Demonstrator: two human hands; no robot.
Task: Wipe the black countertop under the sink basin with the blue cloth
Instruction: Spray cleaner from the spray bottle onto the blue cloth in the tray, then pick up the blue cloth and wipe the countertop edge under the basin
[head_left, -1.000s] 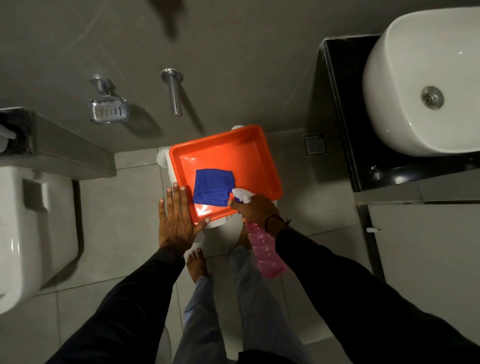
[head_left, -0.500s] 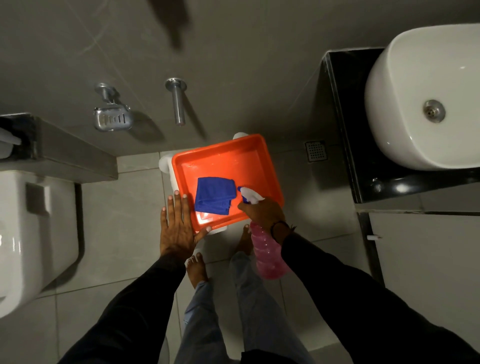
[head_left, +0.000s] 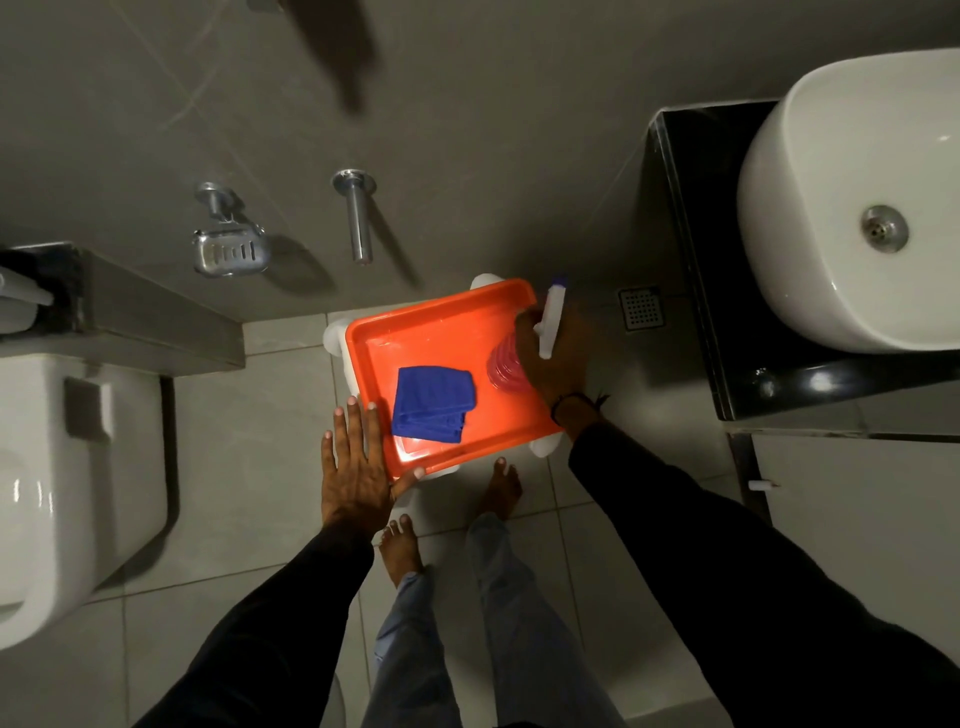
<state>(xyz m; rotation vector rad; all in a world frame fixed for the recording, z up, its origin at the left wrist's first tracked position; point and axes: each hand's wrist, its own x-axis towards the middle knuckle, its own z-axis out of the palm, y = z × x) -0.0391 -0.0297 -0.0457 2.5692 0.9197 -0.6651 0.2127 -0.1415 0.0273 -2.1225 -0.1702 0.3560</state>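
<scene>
At frame centre, a folded blue cloth (head_left: 434, 404) lies in an orange tray (head_left: 441, 322). The right hand (head_left: 553, 358) grips a pink spray bottle (head_left: 506, 364) upright over the tray. The left hand (head_left: 356, 467) rests flat and open, empty, at the tray's edge. The black countertop (head_left: 696, 249) sits far right. Best to set the bottle down steadily, then take the cloth.

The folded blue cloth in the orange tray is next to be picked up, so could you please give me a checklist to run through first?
1. Folded blue cloth lies uncovered in the orange plastic tray: ok.
2. Left hand is free, open and flat at the tray's edge: ok.
3. Right hand is free: not ok, it grips the pink spray bottle.
4. Bottle is set down in the tray: cannot tell.
5. Glossy black countertop under the white sink basin is free of objects: ok where visible.
</scene>
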